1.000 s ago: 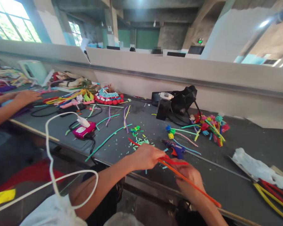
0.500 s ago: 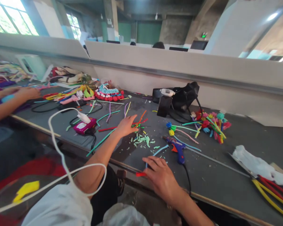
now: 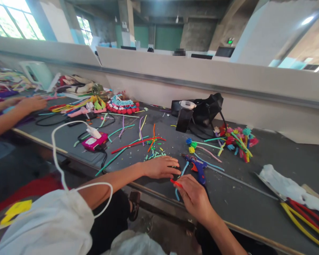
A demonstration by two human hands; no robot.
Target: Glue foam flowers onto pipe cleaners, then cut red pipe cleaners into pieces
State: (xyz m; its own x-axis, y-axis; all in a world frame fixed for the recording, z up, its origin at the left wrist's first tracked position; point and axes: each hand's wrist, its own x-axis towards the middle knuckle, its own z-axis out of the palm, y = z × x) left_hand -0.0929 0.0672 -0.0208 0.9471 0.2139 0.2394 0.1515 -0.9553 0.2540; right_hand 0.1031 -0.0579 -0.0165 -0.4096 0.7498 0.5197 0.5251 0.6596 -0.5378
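My left hand [image 3: 162, 166] lies low over the table with its fingers stretched out, close to the green clippings [image 3: 155, 155]. It appears to hold nothing. Just to its right, my right hand [image 3: 196, 196] is closed on a short red pipe cleaner [image 3: 175, 183], whose end sticks out toward the left fingertips. A light blue pipe cleaner [image 3: 185, 167] passes by the right fingers; whether they grip it too, I cannot tell. Beyond them lies a blue glue gun [image 3: 199, 168]. Long red [image 3: 133, 144] and orange [image 3: 154, 132] pipe cleaners cross behind my left hand.
Scissors with yellow and red handles [image 3: 303, 219] lie at the right. Pipe-cleaner flowers [image 3: 238, 140] and a black bag [image 3: 208, 108] are farther back. A white cable [image 3: 55, 159] loops over my left arm from a magenta box [image 3: 95, 142]. A co-worker's hand [image 3: 33, 104] is at far left.
My left hand has moved right and nearer, from the crossed pipe cleaners toward my right hand. My right hand has shifted right with the red piece, which now points toward my left hand.
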